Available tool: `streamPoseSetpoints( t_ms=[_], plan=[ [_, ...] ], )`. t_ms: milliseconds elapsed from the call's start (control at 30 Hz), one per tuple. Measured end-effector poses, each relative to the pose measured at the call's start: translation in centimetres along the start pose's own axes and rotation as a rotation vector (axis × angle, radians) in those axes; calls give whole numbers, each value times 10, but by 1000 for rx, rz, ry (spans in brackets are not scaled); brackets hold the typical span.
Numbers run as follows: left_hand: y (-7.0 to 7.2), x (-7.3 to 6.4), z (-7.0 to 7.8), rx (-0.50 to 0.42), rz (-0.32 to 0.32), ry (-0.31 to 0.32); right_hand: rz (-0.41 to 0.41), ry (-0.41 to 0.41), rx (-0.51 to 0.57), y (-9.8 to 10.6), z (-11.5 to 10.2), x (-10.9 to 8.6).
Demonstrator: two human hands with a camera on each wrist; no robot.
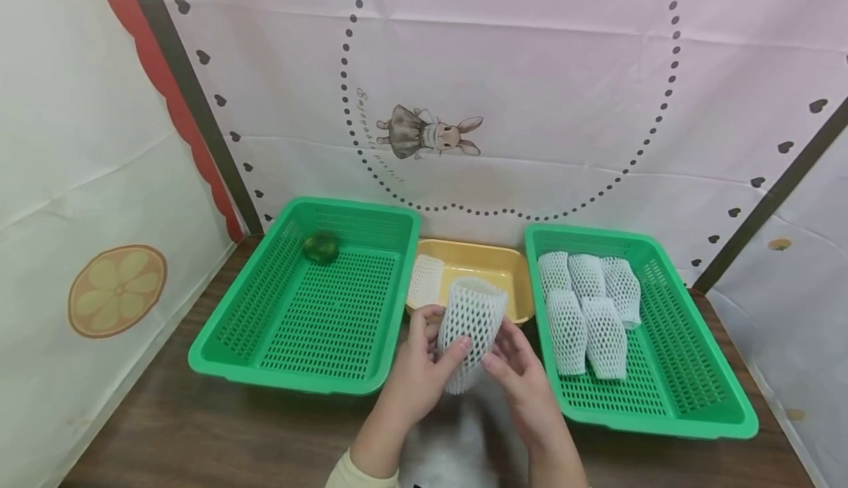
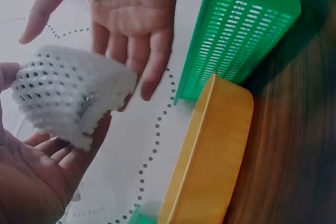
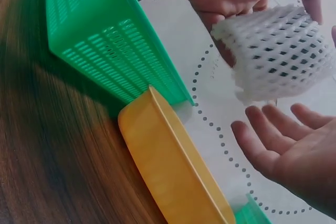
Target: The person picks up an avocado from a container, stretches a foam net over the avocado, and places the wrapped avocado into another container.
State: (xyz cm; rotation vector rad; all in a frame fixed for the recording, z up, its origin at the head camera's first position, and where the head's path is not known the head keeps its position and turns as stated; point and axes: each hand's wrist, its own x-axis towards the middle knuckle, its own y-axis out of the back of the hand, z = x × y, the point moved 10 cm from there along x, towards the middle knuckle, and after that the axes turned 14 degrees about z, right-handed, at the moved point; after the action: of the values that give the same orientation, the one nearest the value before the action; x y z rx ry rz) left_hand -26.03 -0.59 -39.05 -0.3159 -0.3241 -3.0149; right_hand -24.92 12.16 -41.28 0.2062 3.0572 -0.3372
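A white foam net sleeve (image 1: 472,326) stands upright between the two hands, its mouth open at the top in the head view. My left hand (image 1: 419,370) holds it, thumb across the near side and fingers curled behind; what is inside is hidden. My right hand (image 1: 526,381) is at the sleeve's other side. In the left wrist view the fingers of that right hand (image 2: 131,30) are extended, close beside the sleeve (image 2: 73,90). The right wrist view shows the sleeve (image 3: 283,51) with the right hand's straight fingers (image 3: 270,135) just under it.
A green basket (image 1: 212,352) at left holds a dark green round fruit (image 1: 321,248). At right, another green basket (image 1: 702,425) has several sleeved pieces (image 1: 606,337). Between them sits a yellow tray (image 1: 480,254) with a flat net sleeve (image 1: 425,280). A printed cloth (image 1: 530,105) hangs behind.
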Motion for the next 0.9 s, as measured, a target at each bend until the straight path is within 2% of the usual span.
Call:
streamPoseSetpoints(
  t_ms=[200,367,567,733,900],
  plan=[
    [-9,-2,-4,-32,-71,28,23,2,-13,4,2,0],
    [-11,-3,-4,-29,-64,31,43,-3,-16,7,3,1],
    [-11,-3,-9,-6,-43,63,52,-46,-32,8,9,3],
    [-6,-1,-8,40,-15,27,39,-22,-88,10,4,5],
    [4,4,1,91,17,-54,28,6,-160,12,-8,10]
  ],
)
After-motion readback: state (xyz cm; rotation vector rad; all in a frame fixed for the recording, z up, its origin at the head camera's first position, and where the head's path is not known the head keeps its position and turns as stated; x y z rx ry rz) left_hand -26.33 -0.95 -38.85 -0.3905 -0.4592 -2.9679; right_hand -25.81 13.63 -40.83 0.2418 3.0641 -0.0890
